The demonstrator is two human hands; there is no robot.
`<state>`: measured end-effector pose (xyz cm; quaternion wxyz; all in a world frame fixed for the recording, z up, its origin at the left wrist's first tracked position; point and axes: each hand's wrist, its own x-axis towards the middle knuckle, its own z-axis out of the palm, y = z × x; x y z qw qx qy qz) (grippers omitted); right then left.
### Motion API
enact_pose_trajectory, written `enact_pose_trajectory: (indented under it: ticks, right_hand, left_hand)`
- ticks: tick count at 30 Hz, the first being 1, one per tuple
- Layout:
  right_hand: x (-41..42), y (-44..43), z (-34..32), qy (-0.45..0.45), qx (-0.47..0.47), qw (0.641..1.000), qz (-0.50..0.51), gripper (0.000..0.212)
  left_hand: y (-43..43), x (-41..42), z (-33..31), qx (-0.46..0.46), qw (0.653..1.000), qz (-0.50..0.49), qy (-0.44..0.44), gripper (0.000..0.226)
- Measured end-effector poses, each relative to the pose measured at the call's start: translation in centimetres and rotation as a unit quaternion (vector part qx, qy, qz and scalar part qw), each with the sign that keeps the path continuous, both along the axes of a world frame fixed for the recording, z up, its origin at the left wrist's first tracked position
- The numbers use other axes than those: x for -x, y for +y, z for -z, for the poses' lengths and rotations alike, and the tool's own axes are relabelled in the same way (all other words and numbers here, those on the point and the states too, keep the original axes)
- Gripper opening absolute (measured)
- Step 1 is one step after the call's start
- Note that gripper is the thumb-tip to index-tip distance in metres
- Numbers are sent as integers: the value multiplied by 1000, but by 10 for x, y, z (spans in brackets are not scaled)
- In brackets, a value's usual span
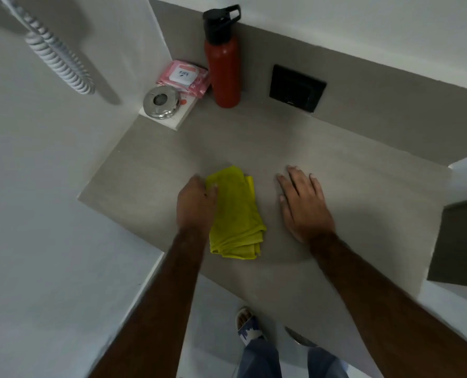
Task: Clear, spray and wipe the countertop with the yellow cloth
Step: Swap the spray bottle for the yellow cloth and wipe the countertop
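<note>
A folded yellow cloth (236, 214) lies on the grey countertop (349, 192), near its front edge. My left hand (195, 200) rests against the cloth's left side, fingers curled onto its upper left corner. My right hand (302, 203) lies flat on the countertop to the right of the cloth, fingers spread, holding nothing. No spray bottle shows in this view.
At the back left corner stand a red bottle with a black cap (224, 58), a pink wipes pack (184, 77) and a round metal piece (161, 102) on a white box. A black wall plate (296, 88) is set in the backsplash. A coiled white hose (57, 53) hangs at left.
</note>
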<state>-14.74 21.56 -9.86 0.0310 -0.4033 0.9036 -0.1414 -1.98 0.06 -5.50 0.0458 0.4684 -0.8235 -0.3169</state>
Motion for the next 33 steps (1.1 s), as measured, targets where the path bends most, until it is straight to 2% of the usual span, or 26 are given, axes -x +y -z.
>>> enact_pose_trajectory:
  ticks: [2,4,7,9,11,13,14,16,18,21,24,25,27,29,31,33]
  right_hand:
    - [5,5,-5,-50,23,998,-5,53]
    - [11,8,-18,-142,52,988,6,58]
    - [12,16,-45,-299,99,947,59,65]
    - [2,29,-58,-330,117,934,64,70]
    - [-13,53,-66,-340,96,935,43,86]
    - [-23,77,-69,-379,125,916,50,102]
    - [-26,90,-70,-418,165,891,61,106]
    - [-26,115,-74,-514,251,817,75,104]
    - [-21,144,-80,-591,287,749,90,87]
    - [-7,206,-90,-604,298,723,153,58]
    - [1,273,-97,-604,347,684,215,50]
    - [1,297,-97,-606,372,663,234,45]
    - [-1,343,-94,-622,432,595,269,37]
    - [-5,384,-87,-627,495,520,302,45]
    - [-7,422,-79,-623,526,473,334,49]
    - [-8,452,-73,-612,517,458,386,49]
  left_hand:
    - [4,11,-10,-62,997,-23,-30,39]
    - [7,17,-24,-128,991,-33,-38,43]
    - [20,16,-48,-179,983,8,-30,55]
    - [32,14,-66,-194,980,47,-6,53]
    - [54,15,-92,-210,972,101,-2,45]
    - [80,20,-119,-227,959,169,3,39]
    - [96,25,-131,-243,949,202,12,37]
    - [130,37,-151,-292,922,253,41,33]
    - [163,54,-166,-336,893,294,60,33]
    - [219,89,-176,-382,851,355,59,37]
    - [274,122,-174,-387,837,381,60,35]
    - [294,133,-170,-392,835,381,56,30]
    - [333,154,-162,-419,821,386,40,23]
    - [374,173,-149,-464,796,388,3,26]
    - [419,193,-135,-465,803,371,-32,29]
    - [461,212,-115,-382,836,392,-32,30]
